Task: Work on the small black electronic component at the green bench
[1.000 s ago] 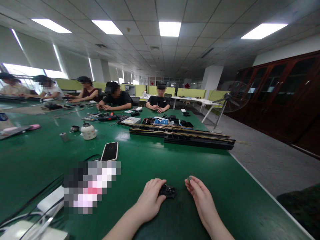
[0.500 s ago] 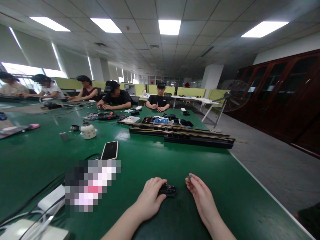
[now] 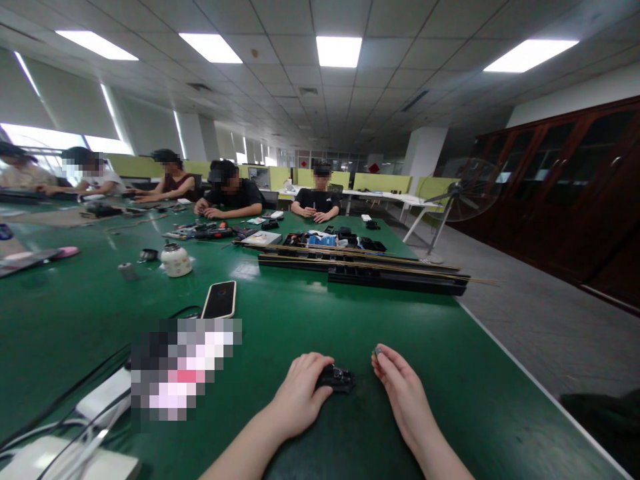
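Note:
On the green table, my left hand (image 3: 304, 387) grips the left end of a small black plastic part (image 3: 342, 379), its thumb on the near side and fingers on the far side. The part's upper face looks uneven, with some shiny details too small to make out. To its right, my right hand (image 3: 400, 381) is raised a little and pinches a small greyish piece (image 3: 377, 352) between thumb and fingertips. A gap separates that piece from the black part. The fingers hide most of the piece, so its kind cannot be told.
Ahead lie long black rails (image 3: 400, 280) with thin brass-coloured rods across them. At left are a phone (image 3: 220, 300), a white jar (image 3: 176, 260), a blurred-out patch, and a white power strip (image 3: 105, 398) with cables. Several people sit around the table; a fan (image 3: 456, 190) stands at right.
My right hand has turned the small piece slightly between its fingertips. My left hand stays on the black part. The person across has shifted their hands a little.

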### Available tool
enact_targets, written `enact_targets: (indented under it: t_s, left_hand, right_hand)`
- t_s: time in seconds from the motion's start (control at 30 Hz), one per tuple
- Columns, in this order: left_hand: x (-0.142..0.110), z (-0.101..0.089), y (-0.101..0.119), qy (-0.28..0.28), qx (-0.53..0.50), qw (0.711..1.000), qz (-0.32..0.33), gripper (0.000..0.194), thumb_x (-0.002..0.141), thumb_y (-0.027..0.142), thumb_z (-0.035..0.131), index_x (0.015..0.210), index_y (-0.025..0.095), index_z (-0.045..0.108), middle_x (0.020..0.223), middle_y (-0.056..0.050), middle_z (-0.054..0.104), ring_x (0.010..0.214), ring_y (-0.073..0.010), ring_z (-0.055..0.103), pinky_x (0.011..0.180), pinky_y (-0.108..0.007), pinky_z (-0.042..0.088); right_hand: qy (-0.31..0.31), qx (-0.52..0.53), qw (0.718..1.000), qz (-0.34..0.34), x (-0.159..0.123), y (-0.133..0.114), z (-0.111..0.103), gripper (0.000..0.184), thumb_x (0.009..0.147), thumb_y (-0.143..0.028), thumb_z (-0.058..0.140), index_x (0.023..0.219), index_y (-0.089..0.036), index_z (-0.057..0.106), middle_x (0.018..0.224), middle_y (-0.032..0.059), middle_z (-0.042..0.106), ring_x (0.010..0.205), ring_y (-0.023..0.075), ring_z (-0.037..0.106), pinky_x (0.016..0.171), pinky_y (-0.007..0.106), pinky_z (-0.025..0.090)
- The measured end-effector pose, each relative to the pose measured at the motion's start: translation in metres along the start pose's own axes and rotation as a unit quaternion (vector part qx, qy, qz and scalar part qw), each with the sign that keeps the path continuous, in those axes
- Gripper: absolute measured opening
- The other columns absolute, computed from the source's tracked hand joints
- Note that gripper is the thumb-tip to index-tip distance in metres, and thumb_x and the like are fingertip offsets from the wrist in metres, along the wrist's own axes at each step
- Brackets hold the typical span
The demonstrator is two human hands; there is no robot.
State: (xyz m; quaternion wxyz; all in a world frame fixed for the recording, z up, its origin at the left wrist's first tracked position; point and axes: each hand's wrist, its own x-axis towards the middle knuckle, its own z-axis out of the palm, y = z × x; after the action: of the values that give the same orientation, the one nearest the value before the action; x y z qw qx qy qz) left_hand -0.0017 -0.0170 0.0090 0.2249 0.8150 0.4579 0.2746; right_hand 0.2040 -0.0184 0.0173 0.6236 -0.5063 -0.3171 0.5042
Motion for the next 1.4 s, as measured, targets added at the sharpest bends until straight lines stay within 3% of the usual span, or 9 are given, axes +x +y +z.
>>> enact_targets:
  t_s: [0.17, 0.3, 0.53, 0.73, 0.8, 0.97, 1.2, 1.4]
  left_hand:
    - [0.000, 0.000, 0.000, -0.002, -0.006, 1.000, 0.003, 0.039, 0.079, 0.013, 0.054, 0.116, 0.023, 0.049, 0.112, -0.004, 0.054, 0.106, -0.0220, 0.046, 0.095, -0.036, 0.034]
    - [0.000, 0.000, 0.001, 0.001, -0.006, 1.000, 0.001, 0.038, 0.079, 0.013, 0.055, 0.116, 0.023, 0.050, 0.111, -0.004, 0.054, 0.105, -0.0219, 0.046, 0.095, -0.036, 0.034]
    - [0.000, -0.002, 0.002, -0.006, 0.002, 1.000, 0.001, 0.038, 0.079, 0.015, 0.058, 0.115, 0.023, 0.050, 0.111, -0.004, 0.055, 0.105, -0.0220, 0.047, 0.094, -0.036, 0.035]
    - [0.000, -0.002, 0.002, -0.004, 0.004, 1.000, 0.017, 0.036, 0.080, 0.016, 0.056, 0.115, 0.024, 0.050, 0.109, -0.004, 0.056, 0.104, -0.0216, 0.048, 0.094, -0.036, 0.035]
    - [0.000, -0.001, 0.002, -0.002, 0.004, 1.000, 0.019, 0.035, 0.081, 0.015, 0.055, 0.114, 0.024, 0.050, 0.108, -0.004, 0.056, 0.104, -0.0217, 0.049, 0.094, -0.037, 0.035]
    - [-0.001, 0.002, 0.000, -0.001, 0.005, 1.000, 0.015, 0.038, 0.079, 0.014, 0.055, 0.116, 0.024, 0.050, 0.110, -0.004, 0.055, 0.105, -0.0220, 0.048, 0.095, -0.037, 0.035]
    - [0.000, 0.003, -0.001, 0.008, -0.007, 1.000, -0.004, 0.046, 0.079, 0.013, 0.052, 0.123, 0.022, 0.046, 0.119, -0.007, 0.052, 0.112, -0.0237, 0.045, 0.098, -0.040, 0.036]
    - [0.001, 0.004, -0.003, 0.013, -0.006, 1.000, -0.007, 0.041, 0.083, 0.016, 0.048, 0.124, 0.022, 0.046, 0.121, -0.008, 0.053, 0.114, -0.0236, 0.045, 0.099, -0.042, 0.035]
  right_hand:
    - [-0.027, -0.060, 0.998, -0.020, -0.004, -0.002, 0.003, 0.047, 0.053, -0.047, 0.077, 0.089, -0.019, 0.065, 0.090, 0.0060, 0.071, 0.092, 0.0244, 0.063, 0.089, 0.038, 0.046]
    - [-0.084, -0.170, 0.977, -0.099, -0.009, 0.001, 0.006, 0.039, 0.062, -0.046, 0.071, 0.090, -0.019, 0.066, 0.091, 0.0077, 0.071, 0.090, 0.0249, 0.063, 0.089, 0.041, 0.045]
    - [-0.175, -0.344, 0.894, -0.229, -0.018, 0.001, 0.009, 0.019, 0.077, -0.031, 0.059, 0.093, -0.023, 0.066, 0.102, 0.0066, 0.065, 0.102, 0.0230, 0.056, 0.094, 0.039, 0.042]
    - [-0.239, -0.474, 0.815, -0.233, -0.021, 0.000, 0.013, 0.018, 0.078, -0.027, 0.059, 0.094, -0.026, 0.067, 0.107, 0.0057, 0.064, 0.107, 0.0242, 0.052, 0.096, 0.042, 0.038]
    - [-0.242, -0.496, 0.802, -0.228, -0.021, 0.001, 0.013, 0.019, 0.077, -0.026, 0.059, 0.095, -0.026, 0.067, 0.109, 0.0053, 0.064, 0.109, 0.0243, 0.052, 0.097, 0.042, 0.036]
    - [-0.240, -0.492, 0.811, -0.204, -0.020, 0.002, 0.011, 0.022, 0.074, -0.025, 0.060, 0.095, -0.026, 0.066, 0.108, 0.0049, 0.065, 0.109, 0.0242, 0.053, 0.097, 0.042, 0.036]
    - [-0.218, -0.454, 0.849, -0.163, -0.018, 0.001, 0.008, 0.033, 0.072, -0.021, 0.058, 0.104, -0.023, 0.062, 0.110, 0.0055, 0.064, 0.106, 0.0223, 0.055, 0.096, 0.037, 0.039]
    - [-0.213, -0.451, 0.852, -0.159, -0.019, -0.001, 0.009, 0.029, 0.075, -0.024, 0.055, 0.103, -0.022, 0.062, 0.108, 0.0056, 0.064, 0.104, 0.0217, 0.056, 0.095, 0.035, 0.040]
